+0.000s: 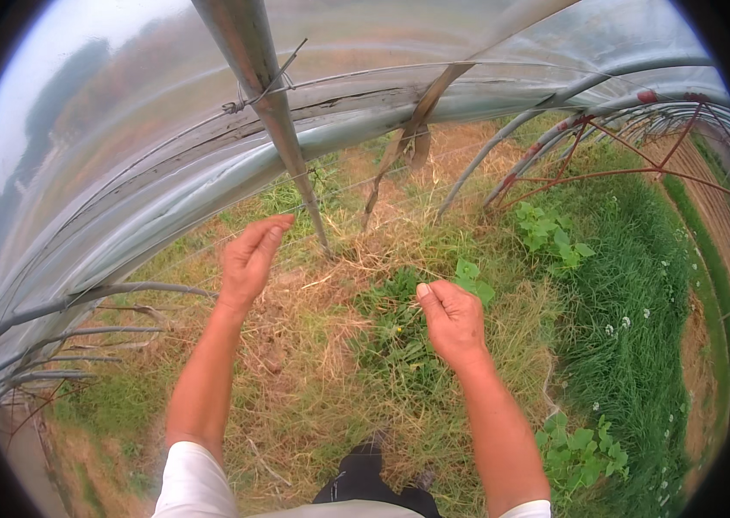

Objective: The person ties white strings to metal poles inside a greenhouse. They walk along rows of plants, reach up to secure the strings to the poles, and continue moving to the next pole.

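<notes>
My left hand [250,262] is raised at the left of the metal pole, its thumb and fingertips pinched together. Thin wires or cords [352,188] run close by its fingertips; whether it holds one cannot be told. Lower and to the right, my right hand [455,320] is closed, thumb against the curled forefinger, above green weeds. A fine pale strand seems to run near its thumb, too faint to settle. Between and beyond the hands, the metal pole [290,146] slants down into dry grass [332,304]. A twisted wire tie [267,90] wraps its upper part.
Clear plastic film [144,129] of a greenhouse tunnel curves overhead and left. Grey arched pipes [501,155] and red metal braces [624,173] stand at the right. A torn cloth-like strip [426,107] hangs beyond. Broad-leaved plants [549,236] and tall green grass [630,324] grow at the right.
</notes>
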{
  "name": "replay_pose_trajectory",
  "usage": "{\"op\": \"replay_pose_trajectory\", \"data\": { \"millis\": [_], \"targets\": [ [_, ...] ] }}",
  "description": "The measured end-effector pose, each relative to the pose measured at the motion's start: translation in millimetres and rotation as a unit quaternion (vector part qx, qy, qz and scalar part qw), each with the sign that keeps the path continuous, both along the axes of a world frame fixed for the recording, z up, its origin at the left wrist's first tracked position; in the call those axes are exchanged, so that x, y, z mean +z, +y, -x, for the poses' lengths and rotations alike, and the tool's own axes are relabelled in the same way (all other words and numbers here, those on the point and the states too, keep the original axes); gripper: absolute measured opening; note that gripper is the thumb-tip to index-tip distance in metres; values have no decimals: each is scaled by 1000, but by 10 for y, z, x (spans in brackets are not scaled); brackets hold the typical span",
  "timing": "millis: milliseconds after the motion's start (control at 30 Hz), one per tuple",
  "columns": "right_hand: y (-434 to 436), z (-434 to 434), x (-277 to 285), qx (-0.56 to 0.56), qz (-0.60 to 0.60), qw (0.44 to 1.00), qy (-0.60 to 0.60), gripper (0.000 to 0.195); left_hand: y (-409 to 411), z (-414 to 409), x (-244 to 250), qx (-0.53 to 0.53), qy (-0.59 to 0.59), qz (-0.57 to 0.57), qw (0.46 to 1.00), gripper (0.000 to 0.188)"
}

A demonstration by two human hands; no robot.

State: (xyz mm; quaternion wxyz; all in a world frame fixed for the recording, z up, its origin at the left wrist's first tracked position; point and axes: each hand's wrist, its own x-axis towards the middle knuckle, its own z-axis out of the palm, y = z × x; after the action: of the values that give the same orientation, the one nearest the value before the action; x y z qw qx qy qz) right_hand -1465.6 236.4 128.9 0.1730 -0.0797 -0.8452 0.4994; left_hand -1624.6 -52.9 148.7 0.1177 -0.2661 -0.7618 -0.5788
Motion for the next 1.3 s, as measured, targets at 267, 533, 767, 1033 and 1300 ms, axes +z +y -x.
{"op": "replay_pose_trajectory", "data": {
  "millis": [267, 533, 767, 1033, 1300],
  "targets": [
    [-354, -209, 342, 56, -61, 993, 83, 28, 928, 193, -826, 154, 326, 225, 905, 24],
    [-730, -275, 147, 41, -44, 995, 77, 24, 1898, 448, -265, 194, 259, -7, 946, 28],
    [-449, -178, 34, 11, -39, 998, 38, 31, 918, 70, -630, 42, 199, 213, 956, 37],
    [-658, -140, -271, 23, -92, 995, 3, 31, 1080, 322, 554, 93, 410, 327, 847, 20],
    [-675, -145, -284, 3, -50, 999, -8, 31, 1464, 625, 411, 95, 302, 583, 748, 15]
  ]
}}
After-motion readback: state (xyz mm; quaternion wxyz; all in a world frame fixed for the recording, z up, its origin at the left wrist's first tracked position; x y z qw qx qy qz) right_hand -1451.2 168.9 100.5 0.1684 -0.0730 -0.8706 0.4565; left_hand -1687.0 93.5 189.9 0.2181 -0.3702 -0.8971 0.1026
